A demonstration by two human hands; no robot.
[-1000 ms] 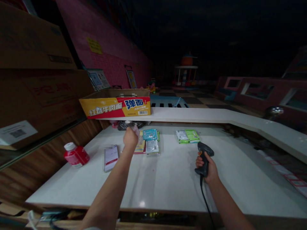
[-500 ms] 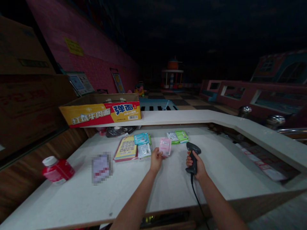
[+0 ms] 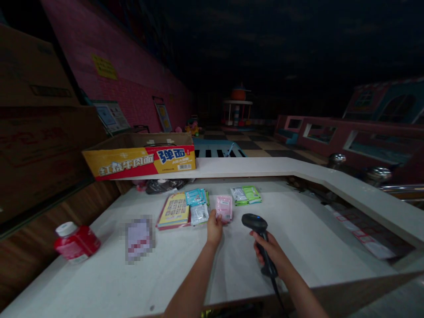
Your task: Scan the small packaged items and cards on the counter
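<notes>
My left hand (image 3: 216,229) is closed on the lower left corner of a pink packet (image 3: 224,207) at the middle of the white counter (image 3: 185,265). In my right hand (image 3: 270,251) is a black barcode scanner (image 3: 255,221), its fingers wrapped round the handle and its head turned toward the packet. A small blue light shows on top of the scanner, and its cable runs down to the front edge. Left of the pink packet, a blue packet (image 3: 196,197) and a silver packet (image 3: 199,213) lie beside a yellow printed booklet (image 3: 174,208). Green and silver packets (image 3: 250,194) lie behind, to the right.
A red bottle with a white cap (image 3: 77,242) stands at the left, near a blurred card (image 3: 139,238). An open noodle carton (image 3: 145,161) sits on the raised ledge (image 3: 245,165). Stacked cardboard boxes (image 3: 43,145) rise at far left. Metal knobs (image 3: 378,174) stand at right.
The scanner has swung left and tilted, its head now pointing toward the pink packet, and a blue light shows on it. The pink packet has shifted slightly left with my left hand.
</notes>
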